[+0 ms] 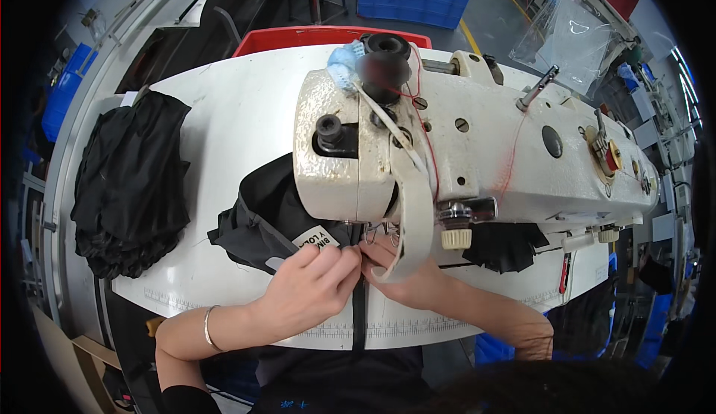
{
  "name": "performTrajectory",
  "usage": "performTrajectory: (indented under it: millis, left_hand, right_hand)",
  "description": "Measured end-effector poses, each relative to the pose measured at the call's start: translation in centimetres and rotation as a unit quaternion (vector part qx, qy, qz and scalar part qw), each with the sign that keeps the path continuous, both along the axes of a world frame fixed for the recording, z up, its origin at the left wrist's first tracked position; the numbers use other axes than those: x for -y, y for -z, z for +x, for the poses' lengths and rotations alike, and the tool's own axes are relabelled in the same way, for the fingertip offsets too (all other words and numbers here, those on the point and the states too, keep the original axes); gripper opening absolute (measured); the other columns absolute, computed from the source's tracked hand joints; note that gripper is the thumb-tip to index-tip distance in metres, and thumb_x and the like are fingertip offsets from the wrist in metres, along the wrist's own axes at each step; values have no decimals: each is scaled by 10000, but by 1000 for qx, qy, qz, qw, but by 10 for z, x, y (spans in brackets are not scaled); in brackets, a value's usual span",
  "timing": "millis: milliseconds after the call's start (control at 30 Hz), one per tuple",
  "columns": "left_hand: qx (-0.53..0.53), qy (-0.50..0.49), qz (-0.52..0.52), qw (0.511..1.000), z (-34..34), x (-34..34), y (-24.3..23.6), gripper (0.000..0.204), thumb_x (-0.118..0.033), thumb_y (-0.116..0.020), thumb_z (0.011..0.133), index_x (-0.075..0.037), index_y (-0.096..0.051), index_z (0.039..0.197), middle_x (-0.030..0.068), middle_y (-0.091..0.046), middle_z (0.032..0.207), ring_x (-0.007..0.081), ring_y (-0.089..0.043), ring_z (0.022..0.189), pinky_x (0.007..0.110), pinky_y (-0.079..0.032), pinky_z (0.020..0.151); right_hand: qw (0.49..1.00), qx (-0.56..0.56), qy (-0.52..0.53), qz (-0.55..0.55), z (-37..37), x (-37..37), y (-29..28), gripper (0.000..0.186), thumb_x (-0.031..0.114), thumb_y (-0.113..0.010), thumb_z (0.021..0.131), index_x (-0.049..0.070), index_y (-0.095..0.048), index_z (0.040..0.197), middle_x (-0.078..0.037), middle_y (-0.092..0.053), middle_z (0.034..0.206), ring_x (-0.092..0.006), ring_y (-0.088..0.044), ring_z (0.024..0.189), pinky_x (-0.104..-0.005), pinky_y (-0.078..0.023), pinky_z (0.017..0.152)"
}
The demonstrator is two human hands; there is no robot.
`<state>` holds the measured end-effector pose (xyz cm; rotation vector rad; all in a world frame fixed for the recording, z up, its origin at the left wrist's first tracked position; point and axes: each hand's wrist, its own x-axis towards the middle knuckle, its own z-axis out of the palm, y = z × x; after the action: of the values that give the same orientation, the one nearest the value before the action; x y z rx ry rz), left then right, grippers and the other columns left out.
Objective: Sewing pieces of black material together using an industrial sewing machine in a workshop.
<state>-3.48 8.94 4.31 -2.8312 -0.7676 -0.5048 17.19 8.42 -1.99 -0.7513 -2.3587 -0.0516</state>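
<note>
Dark fabric at the sewing machine

By the left hand, the nearer, an edge is being pinched; the right hand is being held alongside, its grip partly hidden, untellable. On the white bench, the fabric is lying leftward and beyond, its long axis being obscured by folds. A white label bearing dark lettering is being exposed.

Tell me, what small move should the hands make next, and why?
I would guess the left hand and right hand should slightly straighten the black folded cloth piece: they meet at its edge, close by the cream-painted metal sewing machine, and its folds look bunched.
</note>
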Motion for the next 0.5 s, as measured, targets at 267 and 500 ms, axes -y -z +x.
performTrajectory:
  millis: [267,500]
  left_hand:
    - [275,-116,-433,851,-18,-32,20,212,88,-620,741,14,-686,929,193,-663,922,384,-642,828,404,-525,714]
    - [65,54,-86,993,-10,-8,16,338,-28,-629,658,45,-678,984,131,-651,1018,273,-620,949,336,-535,746]
  right_hand:
    - [989,131,-62,-35,11,10,13,100,142,-617,654,81,-547,688,-7,-450,662,-172,-576,704,-339,-507,767]
    - [981,152,-49,113,9,18,5,44,110,-566,701,75,-544,716,-9,-463,751,-163,-546,708,-444,-529,833]
